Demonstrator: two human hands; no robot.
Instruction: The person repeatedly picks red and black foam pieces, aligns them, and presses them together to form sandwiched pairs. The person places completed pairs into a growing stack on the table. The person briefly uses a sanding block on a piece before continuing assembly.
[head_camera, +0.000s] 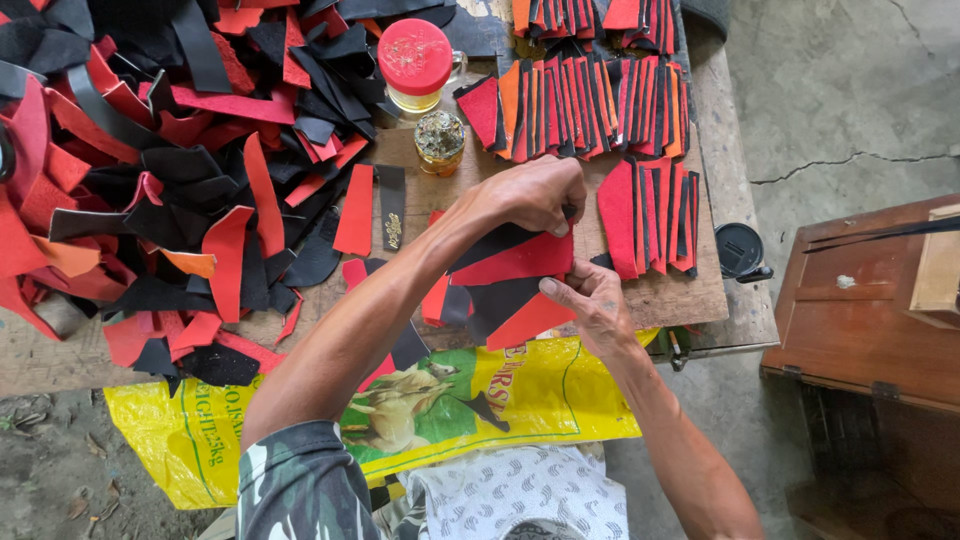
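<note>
A person's left hand (535, 195) and right hand (590, 305) pinched thin, floppy-looking red and black pieces (515, 262) by their edges over the wooden worktop (690, 295), beside neat rows of cut strips (590, 110) and a loose heap of offcuts (150, 170).

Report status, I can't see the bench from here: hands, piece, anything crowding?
Left hand pinching the red piece from above. Right hand gripping its lower edge. Loose red and black scraps piled left, sorted rows behind.
</note>
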